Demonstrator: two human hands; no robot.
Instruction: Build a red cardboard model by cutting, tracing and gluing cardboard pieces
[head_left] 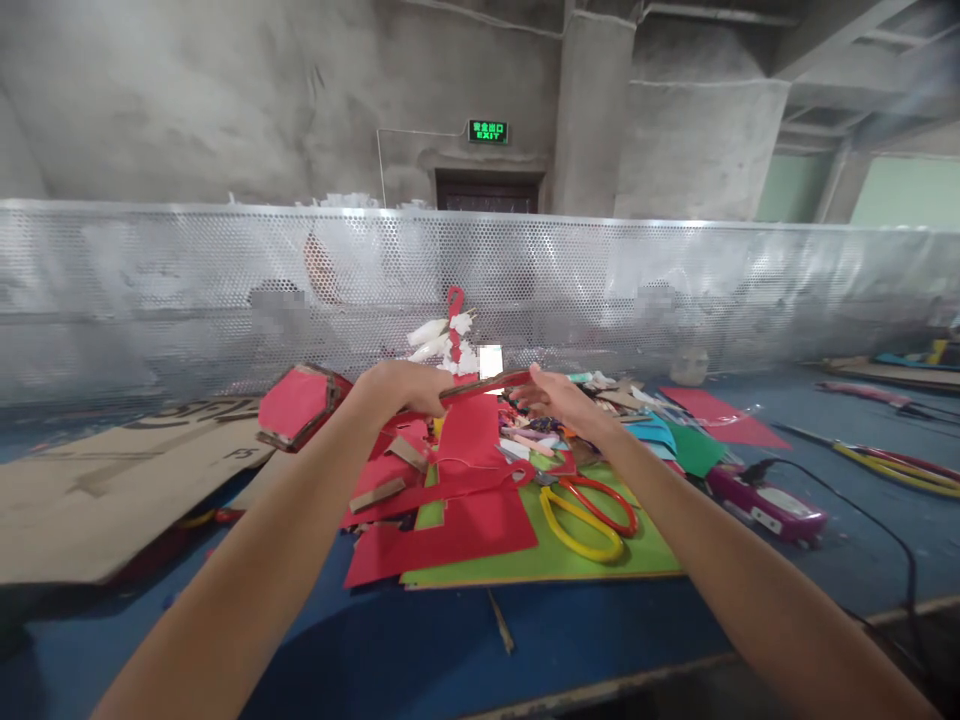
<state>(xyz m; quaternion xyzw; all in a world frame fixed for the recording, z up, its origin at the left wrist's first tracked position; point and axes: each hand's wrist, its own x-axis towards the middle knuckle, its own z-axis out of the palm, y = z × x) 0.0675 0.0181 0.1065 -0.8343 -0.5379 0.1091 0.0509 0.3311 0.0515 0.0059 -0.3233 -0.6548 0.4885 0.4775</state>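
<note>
Holding one red strip (487,384) beyond two scissor handles (609,550): left hand (409,385) clamped on it; right hand (564,402), fingers apart.

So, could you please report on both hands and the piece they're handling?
Left hand gripping red-and-brown strip. Right hand at its other end. Scissors on green sheet, apart from strip.

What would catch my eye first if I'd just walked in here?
Probably the big scissors with one yellow and one red handle, lying front and center on red paper and a lime-green sheet. Just beyond, the left hand grips a thin red strip, with the right hand at its other end. High on the wall behind glows a green exit sign.
</note>
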